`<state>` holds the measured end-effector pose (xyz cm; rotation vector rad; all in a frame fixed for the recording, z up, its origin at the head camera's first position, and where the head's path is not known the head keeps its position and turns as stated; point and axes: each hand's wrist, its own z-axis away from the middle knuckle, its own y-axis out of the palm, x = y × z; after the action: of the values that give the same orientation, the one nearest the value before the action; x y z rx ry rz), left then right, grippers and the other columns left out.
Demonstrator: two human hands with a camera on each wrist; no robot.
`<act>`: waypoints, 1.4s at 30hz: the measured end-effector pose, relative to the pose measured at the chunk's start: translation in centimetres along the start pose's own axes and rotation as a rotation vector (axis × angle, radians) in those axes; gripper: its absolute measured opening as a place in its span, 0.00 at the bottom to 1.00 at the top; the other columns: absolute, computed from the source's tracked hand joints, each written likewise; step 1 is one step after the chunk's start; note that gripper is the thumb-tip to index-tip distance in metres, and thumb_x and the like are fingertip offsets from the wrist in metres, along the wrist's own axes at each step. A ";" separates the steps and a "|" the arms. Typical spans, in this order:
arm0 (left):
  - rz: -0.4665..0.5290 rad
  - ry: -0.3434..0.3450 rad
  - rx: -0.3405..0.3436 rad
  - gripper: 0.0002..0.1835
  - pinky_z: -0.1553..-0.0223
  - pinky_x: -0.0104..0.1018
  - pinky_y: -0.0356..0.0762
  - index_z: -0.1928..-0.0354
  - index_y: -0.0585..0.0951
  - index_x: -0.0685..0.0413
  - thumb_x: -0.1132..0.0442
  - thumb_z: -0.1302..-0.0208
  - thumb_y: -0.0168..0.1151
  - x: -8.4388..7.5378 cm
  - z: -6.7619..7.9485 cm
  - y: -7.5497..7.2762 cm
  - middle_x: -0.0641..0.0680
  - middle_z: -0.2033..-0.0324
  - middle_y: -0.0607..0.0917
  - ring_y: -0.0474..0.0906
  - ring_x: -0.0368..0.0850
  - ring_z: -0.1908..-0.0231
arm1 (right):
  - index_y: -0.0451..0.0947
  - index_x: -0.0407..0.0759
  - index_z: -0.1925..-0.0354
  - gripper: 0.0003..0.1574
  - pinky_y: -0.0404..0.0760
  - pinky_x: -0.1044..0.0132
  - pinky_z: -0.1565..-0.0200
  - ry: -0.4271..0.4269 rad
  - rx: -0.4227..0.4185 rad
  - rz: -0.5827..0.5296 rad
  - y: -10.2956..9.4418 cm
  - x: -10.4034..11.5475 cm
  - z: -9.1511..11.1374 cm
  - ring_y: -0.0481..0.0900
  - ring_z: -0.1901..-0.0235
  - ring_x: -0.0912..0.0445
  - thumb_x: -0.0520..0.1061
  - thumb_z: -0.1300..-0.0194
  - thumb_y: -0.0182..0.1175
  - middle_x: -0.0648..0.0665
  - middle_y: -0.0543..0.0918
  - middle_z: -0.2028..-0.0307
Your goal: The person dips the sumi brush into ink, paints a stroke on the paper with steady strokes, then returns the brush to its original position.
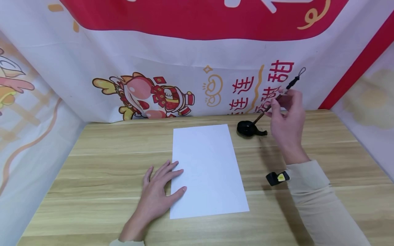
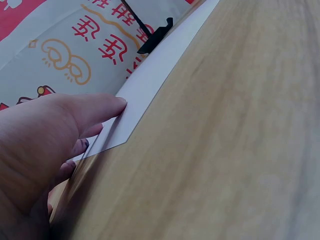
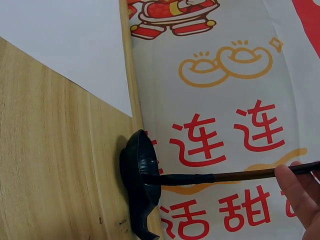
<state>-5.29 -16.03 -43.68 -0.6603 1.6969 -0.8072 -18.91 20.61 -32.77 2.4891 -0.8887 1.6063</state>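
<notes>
The brush (image 3: 240, 175) slants down from the upper right of the head view, its loop-ended top against the wall cloth and its dark tip inside a small black dish (image 1: 246, 128), right of centre. From where I stand, the right hand (image 1: 287, 119) has it well gripped, thumb and fingers pinched around the upper shaft.

To load the brush well, I'd keep that pinch light, roll the bristles gently rather than press them flat, then draw them along the rim to shed any drip. The dish looks light enough to tip, so sideways pushing seems unwise.

That dish is the one container here: a rounded bowl with a curved stem pointing right in the head view. Its inside is dark, with a little shine in the right wrist view; how much liquid it holds, I can't tell. A few dark specks mark the wood beside it.

Just left of the dish, well apart from the brush, lies the white paper (image 1: 206, 167), mid-frame. The left hand (image 1: 158, 194), lower centre-left, grips nothing; its fingers spread loosely, thumb and fingertips over the sheet's left edge.

Under everything is the wooden table (image 1: 92, 191); behind, the white wall cloth (image 1: 184, 51) carries red lettering and a cartoon figure.
</notes>
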 end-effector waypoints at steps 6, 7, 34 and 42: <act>0.006 0.002 -0.003 0.29 0.18 0.72 0.37 0.34 0.85 0.40 0.47 0.37 0.78 -0.1 0.1 0.0 0.47 0.23 0.76 0.65 0.55 0.18 | 0.71 0.46 0.32 0.20 0.88 0.78 0.55 -0.046 -0.042 0.006 -0.4 0.2 -0.1 0.84 0.49 0.62 0.43 0.18 0.56 0.58 0.81 0.49; 0.006 0.003 -0.004 0.29 0.18 0.72 0.37 0.34 0.85 0.40 0.47 0.37 0.78 -0.1 0.1 -0.1 0.47 0.23 0.76 0.65 0.55 0.18 | 0.72 0.47 0.33 0.20 0.87 0.78 0.55 -0.056 -0.049 0.007 -0.4 0.3 -0.2 0.84 0.49 0.62 0.43 0.18 0.57 0.58 0.81 0.49; 0.003 -0.004 -0.006 0.29 0.18 0.72 0.37 0.34 0.85 0.39 0.46 0.37 0.78 0.1 0.1 0.2 0.46 0.23 0.76 0.65 0.55 0.18 | 0.73 0.39 0.36 0.18 0.88 0.77 0.54 -0.100 -0.050 -0.007 0.8 0.6 0.2 0.85 0.51 0.59 0.40 0.19 0.58 0.54 0.82 0.51; -0.005 -0.002 -0.007 0.29 0.18 0.72 0.37 0.34 0.85 0.38 0.46 0.37 0.78 0.2 0.0 0.2 0.45 0.23 0.76 0.65 0.55 0.18 | 0.76 0.44 0.36 0.17 0.84 0.81 0.56 -0.129 -0.123 0.018 0.3 0.9 0.1 0.85 0.52 0.61 0.41 0.19 0.59 0.65 0.80 0.51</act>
<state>-5.31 -16.06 -43.91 -0.6705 1.6973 -0.8040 -18.69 19.91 -32.12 2.5293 -0.9951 1.3634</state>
